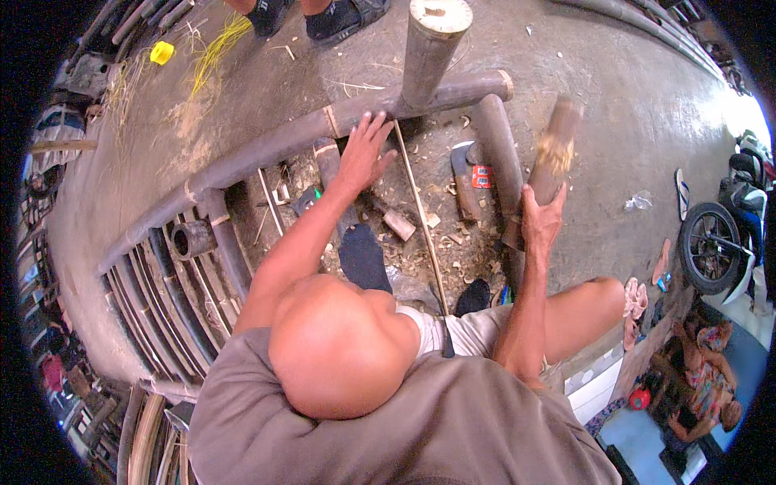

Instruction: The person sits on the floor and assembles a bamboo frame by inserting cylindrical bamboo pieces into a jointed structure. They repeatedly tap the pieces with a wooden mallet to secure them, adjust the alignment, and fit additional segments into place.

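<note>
My left hand [368, 155] is open, fingers spread, at the near side of a long bamboo pole [267, 145]; whether it presses on the pole I cannot tell. My right hand [542, 217] is wrapped round the lower end of a short wooden club [550, 166], whose middle is frayed and pale. The club's top is smeared by motion. A thick bamboo post [432, 61] stands upright on the long pole, just beyond my left hand. Beside that hand, a thin bamboo stick [420, 206] slants from the pole toward my lap.
A hooked chopping knife [465, 186] and a red packet [482, 177] lie among wood chips between my legs. A bamboo slat frame [162, 299] stretches left. Someone's shoes [343, 20] are at the far side. A motorbike wheel [714, 246] and a seated person [703, 388] are at right.
</note>
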Demonstrator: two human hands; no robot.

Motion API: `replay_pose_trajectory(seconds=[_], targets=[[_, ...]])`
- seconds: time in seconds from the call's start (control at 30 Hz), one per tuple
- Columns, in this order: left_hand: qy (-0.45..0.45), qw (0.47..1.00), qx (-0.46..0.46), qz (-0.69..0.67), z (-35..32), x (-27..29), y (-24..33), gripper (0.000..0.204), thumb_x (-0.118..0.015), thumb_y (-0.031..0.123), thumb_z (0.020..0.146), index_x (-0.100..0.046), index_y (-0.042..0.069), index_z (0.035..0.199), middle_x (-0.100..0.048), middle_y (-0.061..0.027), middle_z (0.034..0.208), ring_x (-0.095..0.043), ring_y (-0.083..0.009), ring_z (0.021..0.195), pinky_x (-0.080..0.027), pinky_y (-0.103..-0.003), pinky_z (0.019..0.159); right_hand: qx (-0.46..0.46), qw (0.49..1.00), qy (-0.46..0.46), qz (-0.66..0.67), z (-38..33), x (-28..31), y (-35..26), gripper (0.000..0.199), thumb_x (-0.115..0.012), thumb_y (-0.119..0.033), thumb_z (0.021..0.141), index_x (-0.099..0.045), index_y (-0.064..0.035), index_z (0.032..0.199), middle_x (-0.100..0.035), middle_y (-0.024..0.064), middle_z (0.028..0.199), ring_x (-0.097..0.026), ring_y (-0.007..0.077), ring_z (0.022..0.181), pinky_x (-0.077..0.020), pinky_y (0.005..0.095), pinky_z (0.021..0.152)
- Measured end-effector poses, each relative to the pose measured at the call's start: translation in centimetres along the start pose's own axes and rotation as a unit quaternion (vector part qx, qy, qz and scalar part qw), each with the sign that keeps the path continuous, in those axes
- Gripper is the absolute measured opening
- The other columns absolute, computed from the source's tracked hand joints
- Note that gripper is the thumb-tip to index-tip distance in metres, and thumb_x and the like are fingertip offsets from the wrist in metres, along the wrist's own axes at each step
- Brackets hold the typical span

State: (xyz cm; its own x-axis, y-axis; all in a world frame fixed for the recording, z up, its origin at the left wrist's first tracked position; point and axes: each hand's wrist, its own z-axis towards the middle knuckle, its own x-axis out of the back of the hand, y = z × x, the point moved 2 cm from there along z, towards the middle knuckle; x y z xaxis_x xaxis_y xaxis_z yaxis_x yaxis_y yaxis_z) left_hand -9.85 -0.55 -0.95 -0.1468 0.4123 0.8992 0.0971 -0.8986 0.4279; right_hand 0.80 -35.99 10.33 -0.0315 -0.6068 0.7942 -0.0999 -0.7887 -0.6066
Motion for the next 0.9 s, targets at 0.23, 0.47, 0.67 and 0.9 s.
replay_pose_trajectory(seconds=[0.23,0.47,0.67,0.9], targets=[[-0.099,0.981,0.122,-0.112,-11.6,-2.9,3.7,0.053,-0.065,0.029,0.096,-0.056,0.005,0.142,-0.049,-0.0196,0.152,-0.041,-0.0410,0.144,-0.031,-0.050,0.122,-0.187,0.956,-0.073,-0.213,0.8,-1.7,7.9,0.099,-0.073,-0.051,0.084,-0.025,-0.0133,0.162,-0.064,0.0332,0.130,-0.061,0.0501,0.121,-0.0475,0.0575,0.101],[-0.161,0.981,0.091,-0.055,-13.0,-1.8,6.7,0.046,-0.069,0.033,0.091,-0.064,0.008,0.129,-0.062,-0.0148,0.134,-0.051,-0.0362,0.134,-0.039,-0.048,0.116,-0.153,0.933,-0.031,-0.325,2.3,-2.6,11.7,0.091,-0.069,-0.059,0.086,-0.029,-0.0290,0.162,-0.057,0.0267,0.137,-0.054,0.0489,0.127,-0.0445,0.0641,0.100],[-0.179,0.974,0.081,-0.109,-13.3,-2.7,5.8,0.052,-0.066,0.035,0.093,-0.059,0.006,0.137,-0.059,-0.0165,0.142,-0.048,-0.0404,0.139,-0.041,-0.045,0.116,-0.025,0.926,0.087,-0.367,1.9,-3.9,11.9,0.073,-0.072,-0.051,0.087,-0.050,-0.0188,0.148,-0.060,0.0256,0.129,-0.057,0.0471,0.117,-0.0452,0.0612,0.098],[-0.173,0.966,0.106,-0.159,-12.1,-2.3,6.3,0.049,-0.066,0.029,0.093,-0.060,0.005,0.135,-0.061,-0.0189,0.138,-0.052,-0.0389,0.136,-0.043,-0.045,0.114,0.226,0.956,-0.030,-0.185,1.8,-9.0,4.3,0.041,-0.074,-0.028,0.090,-0.064,-0.0037,0.121,-0.066,0.0225,0.113,-0.061,0.0441,0.106,-0.0498,0.0518,0.091]])
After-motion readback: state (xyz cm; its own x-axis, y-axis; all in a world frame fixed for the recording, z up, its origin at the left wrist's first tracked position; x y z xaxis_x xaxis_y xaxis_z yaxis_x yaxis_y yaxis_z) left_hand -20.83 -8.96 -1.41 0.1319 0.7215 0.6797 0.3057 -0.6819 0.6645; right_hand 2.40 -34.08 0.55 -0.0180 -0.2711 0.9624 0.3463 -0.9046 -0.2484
